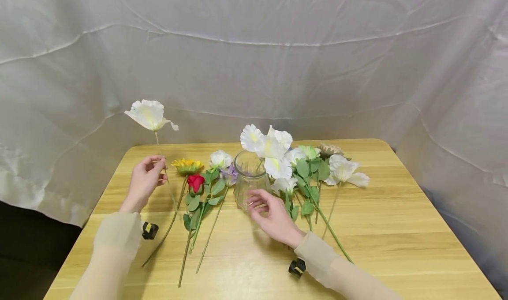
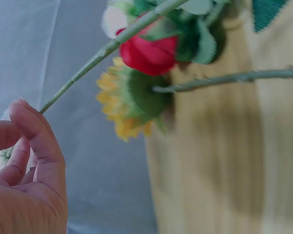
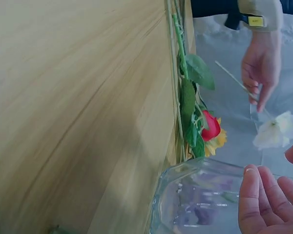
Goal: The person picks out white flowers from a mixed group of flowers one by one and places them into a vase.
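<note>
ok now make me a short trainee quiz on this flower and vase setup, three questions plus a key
1. Short answer: what does the left hand's grip hold?
2. True or false: the clear, wide-mouthed glass vase stands upright on the light wood-grain table.
3. Fill the gap: in the head view, the flower head nearest to the red, rounded, green-leaved rose is ___ in colour.

Key:
1. The thin stem of a white, ruffled-petal flower.
2. True.
3. Yellow.
</note>
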